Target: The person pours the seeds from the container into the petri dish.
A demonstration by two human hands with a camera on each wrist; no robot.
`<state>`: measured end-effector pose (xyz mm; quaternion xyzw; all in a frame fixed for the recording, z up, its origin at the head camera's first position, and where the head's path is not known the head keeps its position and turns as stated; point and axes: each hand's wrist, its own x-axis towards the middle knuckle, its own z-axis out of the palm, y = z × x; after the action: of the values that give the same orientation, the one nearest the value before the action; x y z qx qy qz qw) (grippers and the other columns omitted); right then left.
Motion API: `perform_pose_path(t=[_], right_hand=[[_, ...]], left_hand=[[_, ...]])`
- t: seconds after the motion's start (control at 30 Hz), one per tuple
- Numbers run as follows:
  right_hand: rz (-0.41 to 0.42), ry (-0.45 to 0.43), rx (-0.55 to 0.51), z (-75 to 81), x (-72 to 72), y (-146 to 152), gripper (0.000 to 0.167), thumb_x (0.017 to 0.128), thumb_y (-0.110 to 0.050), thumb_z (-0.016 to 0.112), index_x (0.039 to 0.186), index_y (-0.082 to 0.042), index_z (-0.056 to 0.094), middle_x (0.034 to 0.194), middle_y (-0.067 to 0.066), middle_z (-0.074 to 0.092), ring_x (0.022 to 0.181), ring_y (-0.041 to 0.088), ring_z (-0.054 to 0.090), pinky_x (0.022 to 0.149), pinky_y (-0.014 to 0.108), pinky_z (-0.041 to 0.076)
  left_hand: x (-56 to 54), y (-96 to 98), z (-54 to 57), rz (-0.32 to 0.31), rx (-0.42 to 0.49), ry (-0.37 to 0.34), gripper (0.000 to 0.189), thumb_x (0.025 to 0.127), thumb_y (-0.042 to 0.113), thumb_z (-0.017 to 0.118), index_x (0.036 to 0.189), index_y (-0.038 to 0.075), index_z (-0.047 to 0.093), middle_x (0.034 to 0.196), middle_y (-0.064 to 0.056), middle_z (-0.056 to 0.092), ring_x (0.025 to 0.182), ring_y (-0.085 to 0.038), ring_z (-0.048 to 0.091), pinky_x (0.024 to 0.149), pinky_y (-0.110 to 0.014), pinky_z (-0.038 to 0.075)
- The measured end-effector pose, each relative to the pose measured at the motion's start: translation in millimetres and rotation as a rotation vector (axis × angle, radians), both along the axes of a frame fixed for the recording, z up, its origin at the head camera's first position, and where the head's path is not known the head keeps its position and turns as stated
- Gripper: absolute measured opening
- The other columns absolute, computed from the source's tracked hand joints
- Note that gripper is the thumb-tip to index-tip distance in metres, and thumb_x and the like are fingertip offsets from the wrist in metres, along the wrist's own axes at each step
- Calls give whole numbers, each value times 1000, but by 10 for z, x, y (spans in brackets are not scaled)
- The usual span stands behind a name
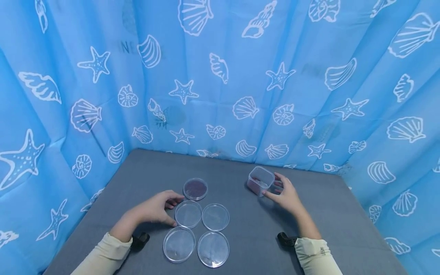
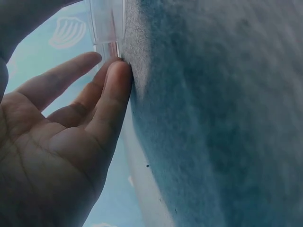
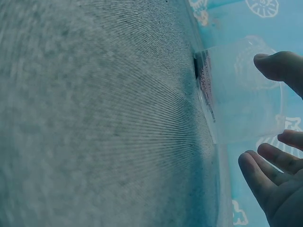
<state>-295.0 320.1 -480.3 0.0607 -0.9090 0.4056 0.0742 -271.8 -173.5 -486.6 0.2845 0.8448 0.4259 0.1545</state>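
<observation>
— What lies closest to the person?

— Two clear round dishes, one at 7 o'clock [image 1: 179, 244] and one at 6 o'clock [image 1: 213, 248] of the group of five. Behind them are two more empty dishes [image 1: 188, 214] [image 1: 215, 217], and at 12 o'clock the dish with a dark filling [image 1: 195, 188].

— And the left hand?

— The left hand [image 1: 156, 209] rests at 9 o'clock of the group. Its fingers are relaxed and spread, fingertips on the grey table [image 1: 247, 229] next to a dish rim. It pinches nothing. In the wrist view only a part of the rim is visible.

— The right hand?

— The right hand [image 1: 286, 195] is open around the small clear container [image 1: 260, 180], at its 4 o'clock side. The fingers seem just beside the wall; real contact is hard to tell. The container stands at 2 o'clock of the dishes, with a reddish-dark layer at the bottom.
</observation>
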Motion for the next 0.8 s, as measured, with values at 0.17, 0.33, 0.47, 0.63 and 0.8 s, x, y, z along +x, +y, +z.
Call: perform_pose_path(t=[0.17,0.33,0.47,0.63,0.8], right_hand=[[-3,-3,-9,-6,-21,-5,91,90,-20,86,160,6,34,148,35,48,134,56,56,110,61,53],[2,0,-11,10,-31,-6,91,90,-20,87,159,6,35,150,36,48,134,56,56,109,61,54],[11,-1,-18,14,-36,-8,92,89,-19,87,159,7,34,150,37,48,135,56,56,109,60,55],[14,-24,-30,4,-58,-20,94,89,-20,87,161,6,30,153,36,46,137,56,54,109,59,55],[13,-51,-34,-31,-94,-23,100,88,-23,89,163,3,28,156,34,45,141,55,50,112,60,53]], left_hand=[[-13,24,-12,-29,6,16,89,71,17,99,146,-5,58,139,-20,60,122,-32,62,105,-36,60],[-23,51,-21,-45,2,14,91,70,19,99,147,-4,57,140,-20,60,124,-32,61,108,-35,58],[-18,87,-14,-55,19,15,91,69,18,99,146,-7,57,139,-22,59,122,-34,63,106,-35,59],[-7,109,9,-45,14,-16,89,70,15,99,146,-7,57,140,-23,59,122,-35,63,103,-33,60],[-12,106,9,-47,4,-36,86,71,14,98,145,-5,58,139,-20,60,123,-35,63,103,-34,61]])
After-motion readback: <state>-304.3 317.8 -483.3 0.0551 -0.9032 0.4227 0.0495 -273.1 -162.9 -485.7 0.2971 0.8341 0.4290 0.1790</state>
